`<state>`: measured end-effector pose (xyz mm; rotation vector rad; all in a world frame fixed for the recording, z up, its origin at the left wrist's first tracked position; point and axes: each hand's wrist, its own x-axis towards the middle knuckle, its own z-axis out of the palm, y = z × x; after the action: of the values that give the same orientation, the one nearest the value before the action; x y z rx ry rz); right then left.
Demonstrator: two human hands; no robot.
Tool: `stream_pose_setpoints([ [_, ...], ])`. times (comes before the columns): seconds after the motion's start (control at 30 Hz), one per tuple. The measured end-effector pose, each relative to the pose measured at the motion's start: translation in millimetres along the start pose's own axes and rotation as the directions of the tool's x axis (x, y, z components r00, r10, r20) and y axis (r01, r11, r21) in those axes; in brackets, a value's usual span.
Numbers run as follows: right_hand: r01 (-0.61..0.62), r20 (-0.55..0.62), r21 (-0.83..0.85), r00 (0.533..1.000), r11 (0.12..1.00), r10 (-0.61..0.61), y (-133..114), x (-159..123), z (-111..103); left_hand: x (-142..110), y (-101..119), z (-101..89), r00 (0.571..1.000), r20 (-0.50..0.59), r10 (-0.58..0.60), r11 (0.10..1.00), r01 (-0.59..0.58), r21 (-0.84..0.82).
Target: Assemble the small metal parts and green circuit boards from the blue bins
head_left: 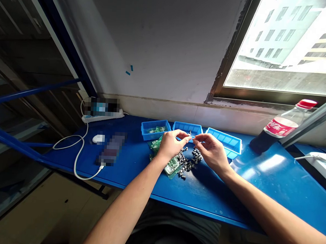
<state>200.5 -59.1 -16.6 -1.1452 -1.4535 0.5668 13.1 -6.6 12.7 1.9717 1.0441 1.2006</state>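
My left hand (172, 143) and my right hand (211, 150) meet fingertip to fingertip above the table, both closed in a pinch. Something small and pale shows between the fingertips, too small to make out. Below them lies a loose pile of small metal fasteners (188, 165) that look like short screws or bolts. Left of the pile, partly under my left hand and wrist, are green-tinted clear packets (172, 167). Just behind the hands stands the middle blue bin (187, 127), with a small metal piece visible in it.
The left blue bin (155, 135) holds green packets; the right blue bin (234, 152) stands behind my right hand. A cola bottle (280, 127) leans at the right. On the left lie a blurred phone (112, 148), a white cable (75, 160) and a power strip (116, 115).
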Motion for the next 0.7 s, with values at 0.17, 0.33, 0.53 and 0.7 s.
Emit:
stream_pose_setpoints([
  [0.17, 0.071, 0.050, -0.207, 0.997, 0.976, -0.062, 0.7, -1.0, -0.2, 5.9, -9.0, -2.3, 0.982, -0.056, 0.178, 0.959, -0.160, 0.234],
  [0.33, 0.270, 0.189, -0.366, 0.959, 0.891, -0.213, 3.2, 0.9, -1.6, 12.8, -18.2, -1.0, 0.969, -0.033, 0.247, 0.830, -0.193, 0.523],
  [0.53, 0.376, 0.376, -0.330, 0.894, 0.866, -0.245, 7.2, 3.2, -0.8, 14.5, -21.3, -2.0, 0.969, -0.020, 0.245, 0.816, -0.195, 0.544],
  [0.7, 0.390, 0.416, -0.354, 0.880, 0.850, -0.230, 17.0, 4.0, 1.1, 10.8, -14.3, -2.9, 0.958, 0.024, 0.285, 0.861, -0.267, 0.432],
])
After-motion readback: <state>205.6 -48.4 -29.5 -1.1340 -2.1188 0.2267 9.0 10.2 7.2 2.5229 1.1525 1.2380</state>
